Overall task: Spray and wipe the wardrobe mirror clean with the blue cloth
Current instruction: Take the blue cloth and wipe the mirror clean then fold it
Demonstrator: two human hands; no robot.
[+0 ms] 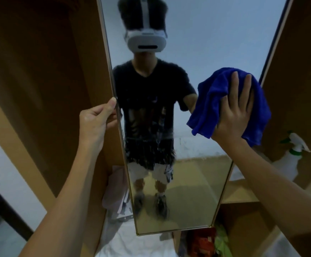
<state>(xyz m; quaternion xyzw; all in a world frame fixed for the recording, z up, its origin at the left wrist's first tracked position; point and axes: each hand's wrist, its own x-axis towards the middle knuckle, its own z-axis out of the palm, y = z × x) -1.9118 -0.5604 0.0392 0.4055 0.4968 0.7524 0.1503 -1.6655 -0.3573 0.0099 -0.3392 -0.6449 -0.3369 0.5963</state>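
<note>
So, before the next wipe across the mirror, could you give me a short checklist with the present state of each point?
1. Blue cloth under the right hand, pressed flat on the glass: ok.
2. Left hand holding the mirror by its left edge, to steady it: ok.
3. Glass wet with spray: ok, streaks and drips show in the middle part.
4. Wet streaks wiped away: not ok, they lie to the lower left of the cloth.
5. Spray bottle out of the way: ok, it stands on the shelf at the right.
6. Upper glass clean: cannot tell, the picture is too blurred.
</note>
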